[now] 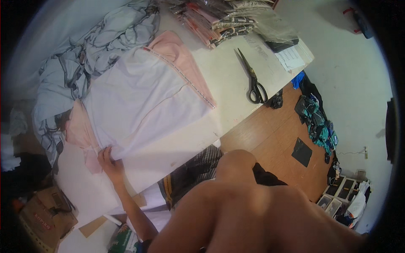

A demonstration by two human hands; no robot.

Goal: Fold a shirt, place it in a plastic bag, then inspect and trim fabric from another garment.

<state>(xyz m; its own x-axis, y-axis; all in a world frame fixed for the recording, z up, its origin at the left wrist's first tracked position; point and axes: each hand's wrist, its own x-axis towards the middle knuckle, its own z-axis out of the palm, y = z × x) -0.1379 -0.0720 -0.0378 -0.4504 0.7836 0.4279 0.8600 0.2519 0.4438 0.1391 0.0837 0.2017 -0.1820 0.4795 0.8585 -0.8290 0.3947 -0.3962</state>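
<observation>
My left hand [111, 165] rests at the near left corner of a pale lavender cloth [130, 97], its fingers lying over the edge. The cloth is spread on the table with a few soft folds and a narrow patterned strip along its far right side. Pink fabric [76, 126] sticks out from under it at the left and far right. Large and close up in the lower middle is bare skin, apparently my right hand [253, 202] or arm; its fingers cannot be made out. Black-handled scissors [252, 80] lie apart from the cloth, blades pointing away.
Crumpled grey-blue fabric [63, 71] heaps along the table's left side. Stacked clothes in clear plastic bags [236, 25] lie at the back. A cardboard box [50, 215] stands low at the left. Scattered clothes [314, 116] lie on the wooden floor by the right wall.
</observation>
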